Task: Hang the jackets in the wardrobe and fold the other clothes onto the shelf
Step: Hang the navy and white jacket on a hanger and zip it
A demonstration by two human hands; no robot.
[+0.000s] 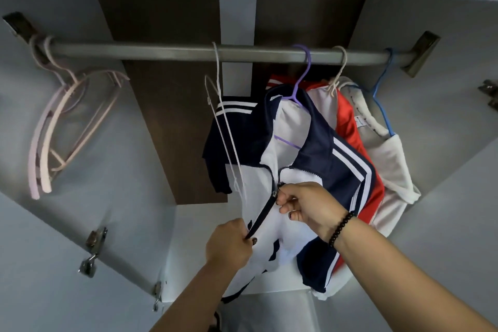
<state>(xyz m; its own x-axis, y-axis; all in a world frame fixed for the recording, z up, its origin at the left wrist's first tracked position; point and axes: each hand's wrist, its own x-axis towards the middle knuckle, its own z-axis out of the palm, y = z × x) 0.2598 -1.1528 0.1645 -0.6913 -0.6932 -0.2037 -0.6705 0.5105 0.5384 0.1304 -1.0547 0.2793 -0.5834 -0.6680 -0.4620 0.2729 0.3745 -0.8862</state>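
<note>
While the navy-and-white track jacket [318,148] hangs from the purple hanger [301,81] on the wardrobe rail [161,51], the left hand [229,246] pinches its zip tape low and the right hand [307,205] pinches the slider. Risk: downward pull could drag it off the hanger, or snag fabric.

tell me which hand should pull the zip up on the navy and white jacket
Right. The right hand already pinches the zipper pull on the navy and white jacket, while the left hand grips the zipper strip lower down, well placed to hold it taut.
</note>
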